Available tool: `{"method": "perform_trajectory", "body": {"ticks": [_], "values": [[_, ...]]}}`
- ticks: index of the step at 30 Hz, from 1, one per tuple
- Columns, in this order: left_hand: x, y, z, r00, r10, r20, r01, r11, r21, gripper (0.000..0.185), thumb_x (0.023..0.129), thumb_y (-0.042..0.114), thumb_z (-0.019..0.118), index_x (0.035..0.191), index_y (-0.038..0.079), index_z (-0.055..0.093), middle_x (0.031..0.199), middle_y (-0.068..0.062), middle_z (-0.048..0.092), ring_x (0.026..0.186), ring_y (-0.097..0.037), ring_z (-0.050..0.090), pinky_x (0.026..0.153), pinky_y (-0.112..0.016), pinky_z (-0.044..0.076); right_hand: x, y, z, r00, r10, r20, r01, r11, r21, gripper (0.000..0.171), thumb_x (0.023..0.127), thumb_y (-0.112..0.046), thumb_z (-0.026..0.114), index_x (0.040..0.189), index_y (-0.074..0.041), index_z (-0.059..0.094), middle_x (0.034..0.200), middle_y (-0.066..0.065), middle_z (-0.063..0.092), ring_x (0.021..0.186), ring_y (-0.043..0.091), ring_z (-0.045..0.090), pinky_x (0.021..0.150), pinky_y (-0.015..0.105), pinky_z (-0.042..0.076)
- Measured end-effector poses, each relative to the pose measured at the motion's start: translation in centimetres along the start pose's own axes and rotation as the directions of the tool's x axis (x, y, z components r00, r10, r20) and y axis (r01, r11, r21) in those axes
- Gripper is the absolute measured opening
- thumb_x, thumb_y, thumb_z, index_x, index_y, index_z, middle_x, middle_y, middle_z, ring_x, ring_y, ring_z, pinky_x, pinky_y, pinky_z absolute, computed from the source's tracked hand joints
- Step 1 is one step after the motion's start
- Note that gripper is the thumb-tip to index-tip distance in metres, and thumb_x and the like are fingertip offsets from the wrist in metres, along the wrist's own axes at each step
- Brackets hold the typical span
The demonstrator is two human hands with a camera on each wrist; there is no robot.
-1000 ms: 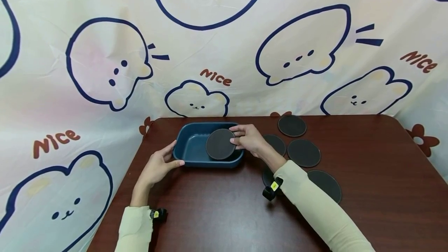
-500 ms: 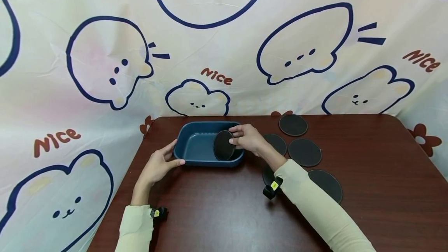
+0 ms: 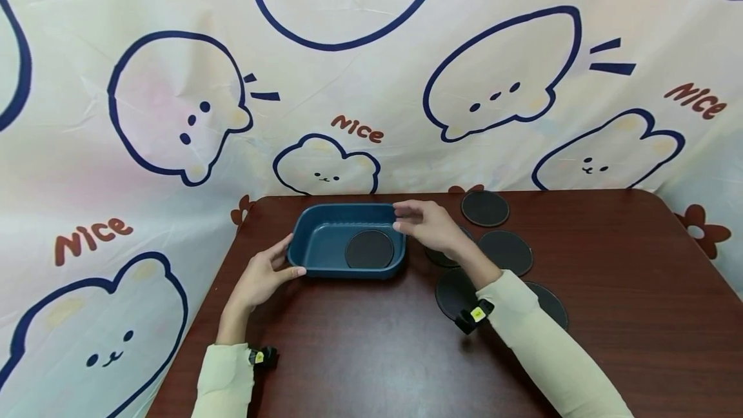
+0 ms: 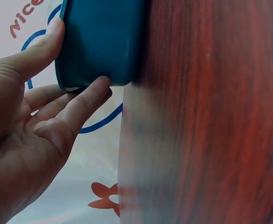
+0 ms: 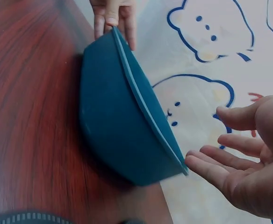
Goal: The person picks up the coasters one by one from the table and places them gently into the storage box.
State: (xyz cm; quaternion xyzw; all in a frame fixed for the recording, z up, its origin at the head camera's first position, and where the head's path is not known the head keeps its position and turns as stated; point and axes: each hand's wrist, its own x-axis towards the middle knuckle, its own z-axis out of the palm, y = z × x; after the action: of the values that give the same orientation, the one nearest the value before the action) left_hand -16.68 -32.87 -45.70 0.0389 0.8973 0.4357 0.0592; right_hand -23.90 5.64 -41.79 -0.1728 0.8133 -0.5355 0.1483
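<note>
A blue rectangular plastic basin point(image 3: 322, 247) sits on the table in the head view. One thin, round black coaster point(image 3: 369, 250) lies in its right half. My left hand point(image 3: 258, 281) holds the basin's left end, the thumb at the front corner and the fingers along the end wall; the left wrist view shows this left hand point(image 4: 38, 112) against the wall from close by. At the right end, my right hand point(image 3: 431, 227) hovers by the rim with relaxed fingers and nothing in them. In the right wrist view, a fingertip of the right hand point(image 5: 248, 163) is at or near the basin's rim point(image 5: 141, 105).
Several more black coasters lie on the brown wooden table point(image 3: 371, 340) to the right: one at the back edge point(image 3: 484, 209), one near the middle point(image 3: 507, 253), others partly under the right arm. A printed cloth point(image 3: 371, 82) hangs behind the table.
The right hand has let go of the coaster, which tipped up and now lies flat in the basin. That hand has drawn back slightly to the right. The left hand stays put.
</note>
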Motion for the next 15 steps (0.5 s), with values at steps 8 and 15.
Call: {"method": "perform_trajectory", "body": {"ticks": [8, 15], "values": [[0.0, 0.2, 0.1, 1.0, -0.012, -0.007, 0.012, 1.0, -0.01, 0.083, 0.102, 0.016, 0.076, 0.17, 0.008, 0.029, 0.167, -0.025, 0.042, 0.146, -0.043, 0.054, 0.111, -0.056, 0.051, -2.7, 2.0, -3.6, 1.0, 0.025, -0.016, -0.024, 0.996, 0.081, 0.058, 0.107, -0.026, 0.069, 0.16, -0.01, 0.05, 0.16, 0.018, 0.056, 0.144, 0.035, 0.06, 0.114, 0.05, 0.055], [-0.1, 0.2, 0.1, 1.0, -0.006, -0.006, 0.006, 1.0, -0.01, 0.083, 0.102, 0.015, 0.075, 0.17, 0.007, 0.028, 0.168, -0.025, 0.042, 0.147, -0.042, 0.054, 0.111, -0.055, 0.052, -5.7, 4.0, -6.7, 0.998, 0.063, -0.015, -0.06, 0.987, 0.151, 0.066, 0.107, -0.027, 0.069, 0.164, -0.006, 0.043, 0.165, 0.025, 0.047, 0.147, 0.04, 0.056, 0.114, 0.045, 0.054]]}}
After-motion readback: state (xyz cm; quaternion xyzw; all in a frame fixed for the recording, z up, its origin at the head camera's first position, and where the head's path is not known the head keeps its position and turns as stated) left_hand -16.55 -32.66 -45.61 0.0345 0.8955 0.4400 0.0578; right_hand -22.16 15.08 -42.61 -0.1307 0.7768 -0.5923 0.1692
